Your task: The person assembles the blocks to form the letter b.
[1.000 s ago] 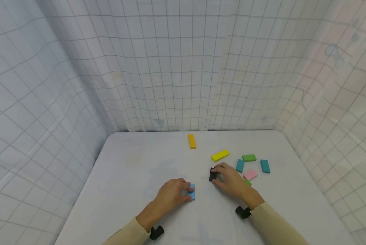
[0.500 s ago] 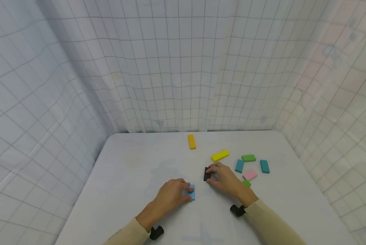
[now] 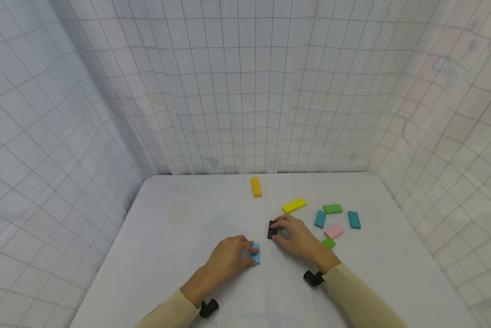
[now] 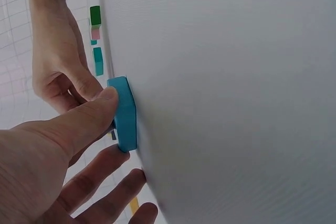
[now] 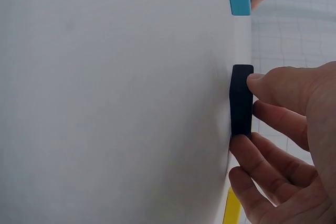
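In the head view a light blue block (image 3: 255,256) lies flat near the middle of the white table, and my left hand (image 3: 228,258) grips it between thumb and fingers. The left wrist view shows that same blue block (image 4: 126,116) with the thumb on its near end and a finger at the other. My right hand (image 3: 296,236) holds a black block (image 3: 272,230) to the right and slightly farther back. Close up in the right wrist view, thumb and fingertips pinch the black block (image 5: 241,100) by its ends. A gap separates the two blocks.
Behind the right hand lies a yellow block (image 3: 294,205), with an orange block (image 3: 256,187) near the back edge. To the right are two teal blocks (image 3: 354,220), two green blocks (image 3: 333,209) and a pink block (image 3: 334,231). Gridded white curtains (image 3: 245,91) surround the table (image 3: 167,218).
My right hand has slid left with the black block, closer to the blue block. More of the nearer green block shows now. The left hand and blue block have stayed in place.
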Demonstrator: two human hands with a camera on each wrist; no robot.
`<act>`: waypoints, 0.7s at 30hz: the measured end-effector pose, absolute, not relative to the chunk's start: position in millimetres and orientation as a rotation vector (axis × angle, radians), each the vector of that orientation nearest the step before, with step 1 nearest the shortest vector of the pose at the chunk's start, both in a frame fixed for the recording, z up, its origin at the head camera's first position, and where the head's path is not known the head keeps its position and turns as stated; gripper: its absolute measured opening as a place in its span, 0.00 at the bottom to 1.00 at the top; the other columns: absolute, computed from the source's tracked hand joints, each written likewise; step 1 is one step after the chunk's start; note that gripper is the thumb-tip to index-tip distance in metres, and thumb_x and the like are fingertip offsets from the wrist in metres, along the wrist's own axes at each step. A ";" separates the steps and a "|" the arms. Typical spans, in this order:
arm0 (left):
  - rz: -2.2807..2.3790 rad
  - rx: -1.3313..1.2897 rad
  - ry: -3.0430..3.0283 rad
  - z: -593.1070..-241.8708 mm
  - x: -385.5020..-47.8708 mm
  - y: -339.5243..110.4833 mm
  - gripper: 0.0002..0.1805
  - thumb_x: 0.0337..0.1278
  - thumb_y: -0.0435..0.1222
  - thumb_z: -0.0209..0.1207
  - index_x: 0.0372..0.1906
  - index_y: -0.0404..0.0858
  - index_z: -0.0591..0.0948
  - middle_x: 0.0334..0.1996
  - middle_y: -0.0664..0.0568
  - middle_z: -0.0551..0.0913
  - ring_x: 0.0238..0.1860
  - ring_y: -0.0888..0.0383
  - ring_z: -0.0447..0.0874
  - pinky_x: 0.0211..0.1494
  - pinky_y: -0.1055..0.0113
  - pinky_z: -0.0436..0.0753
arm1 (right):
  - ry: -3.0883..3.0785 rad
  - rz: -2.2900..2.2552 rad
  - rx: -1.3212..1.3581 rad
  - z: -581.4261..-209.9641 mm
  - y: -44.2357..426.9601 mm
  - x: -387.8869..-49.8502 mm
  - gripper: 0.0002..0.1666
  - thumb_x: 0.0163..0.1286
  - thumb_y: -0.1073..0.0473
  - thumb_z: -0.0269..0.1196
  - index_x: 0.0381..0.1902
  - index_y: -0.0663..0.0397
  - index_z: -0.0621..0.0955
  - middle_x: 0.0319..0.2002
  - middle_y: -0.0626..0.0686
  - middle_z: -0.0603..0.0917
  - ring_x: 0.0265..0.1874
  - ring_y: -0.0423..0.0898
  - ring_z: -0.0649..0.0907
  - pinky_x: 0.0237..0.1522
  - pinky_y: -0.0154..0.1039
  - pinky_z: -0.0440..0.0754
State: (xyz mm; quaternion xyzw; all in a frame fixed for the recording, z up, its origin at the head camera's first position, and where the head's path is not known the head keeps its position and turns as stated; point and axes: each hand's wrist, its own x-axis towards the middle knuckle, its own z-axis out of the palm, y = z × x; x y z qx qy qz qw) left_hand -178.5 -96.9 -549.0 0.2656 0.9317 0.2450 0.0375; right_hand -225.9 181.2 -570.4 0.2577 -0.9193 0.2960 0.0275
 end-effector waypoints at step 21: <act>0.854 0.795 2.803 -549.7 -176.2 -99.6 0.17 0.63 0.42 0.86 0.55 0.47 0.99 0.58 0.50 0.96 0.59 0.47 0.97 0.66 0.45 0.94 | -2.797 0.953 0.878 -569.6 165.3 -231.8 0.14 0.80 0.62 0.77 0.60 0.56 0.93 0.68 0.60 0.91 0.65 0.58 0.92 0.72 0.59 0.91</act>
